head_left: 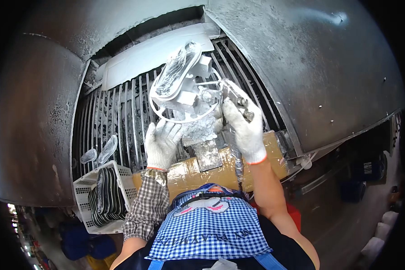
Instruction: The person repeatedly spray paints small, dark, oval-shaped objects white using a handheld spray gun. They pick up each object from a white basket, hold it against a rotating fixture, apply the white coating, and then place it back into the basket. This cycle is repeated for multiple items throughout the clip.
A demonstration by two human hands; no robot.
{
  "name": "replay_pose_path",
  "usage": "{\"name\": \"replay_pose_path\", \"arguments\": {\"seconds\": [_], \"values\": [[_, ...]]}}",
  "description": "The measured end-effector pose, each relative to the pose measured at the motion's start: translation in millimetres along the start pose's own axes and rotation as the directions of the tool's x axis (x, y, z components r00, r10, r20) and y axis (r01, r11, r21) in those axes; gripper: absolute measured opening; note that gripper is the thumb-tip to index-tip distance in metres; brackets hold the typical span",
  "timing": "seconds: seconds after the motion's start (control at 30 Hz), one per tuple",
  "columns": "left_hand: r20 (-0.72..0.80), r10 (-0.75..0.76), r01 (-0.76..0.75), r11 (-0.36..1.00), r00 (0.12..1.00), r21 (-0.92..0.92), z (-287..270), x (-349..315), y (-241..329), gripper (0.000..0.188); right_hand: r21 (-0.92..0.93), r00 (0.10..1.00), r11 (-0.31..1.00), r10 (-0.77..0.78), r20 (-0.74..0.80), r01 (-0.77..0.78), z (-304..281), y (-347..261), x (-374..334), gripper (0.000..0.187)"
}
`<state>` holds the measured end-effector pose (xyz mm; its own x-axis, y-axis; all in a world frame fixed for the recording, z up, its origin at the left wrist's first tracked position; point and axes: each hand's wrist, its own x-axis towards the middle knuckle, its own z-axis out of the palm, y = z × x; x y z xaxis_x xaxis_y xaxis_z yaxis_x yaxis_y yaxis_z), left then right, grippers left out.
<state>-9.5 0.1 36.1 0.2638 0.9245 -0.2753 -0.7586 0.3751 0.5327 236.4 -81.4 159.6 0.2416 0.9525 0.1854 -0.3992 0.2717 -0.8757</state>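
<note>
My right hand (245,130), in a white knitted glove, is wrapped round a grime-coated spray gun (229,92). A wrapped hose (236,157) hangs below the gun. Ahead of it, a shoe sole (180,67) with a glossy, streaked dark face and pale rim lies tilted on a white-crusted stand. Round the stand runs a white ring (155,108). My left hand (163,144), also gloved, has its fingers spread at the ring's near-left edge; whether they touch it I cannot tell. Nothing shows in that hand.
A slatted metal grate (126,114) lies beneath, between dark metal side panels (310,67). Two small sole-shaped pieces (108,149) rest on its left. A white basket (83,198) holds striped dark soles (105,198). A brown-taped pad (267,153) lines the front edge; a pale sheet (135,63) lies behind.
</note>
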Motion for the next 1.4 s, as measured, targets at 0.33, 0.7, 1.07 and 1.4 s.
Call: {"name": "replay_pose_path", "arguments": {"seconds": [0.33,0.7,1.07,1.4], "values": [[-0.034,0.116,-0.115,0.993,0.993,0.026,-4,11,28,0.075,-0.12,0.963,0.978,-0.189,-0.189,0.168,-10,-2,10,0.055],[0.042,0.182,-0.183,0.983,0.982,-0.001,2,27,52,0.092,-0.241,0.992,0.963,-0.127,-0.023,0.118,11,0,2,0.055],[-0.009,0.206,-0.206,0.978,0.978,-0.011,-5,44,62,0.083,-0.105,0.987,0.994,0.052,0.155,-0.036,29,5,-5,0.052],[-0.235,0.409,-0.343,0.898,0.882,0.277,10,17,34,0.041,-0.25,0.998,0.967,0.058,0.017,-0.052,-44,16,-48,0.058]]}}
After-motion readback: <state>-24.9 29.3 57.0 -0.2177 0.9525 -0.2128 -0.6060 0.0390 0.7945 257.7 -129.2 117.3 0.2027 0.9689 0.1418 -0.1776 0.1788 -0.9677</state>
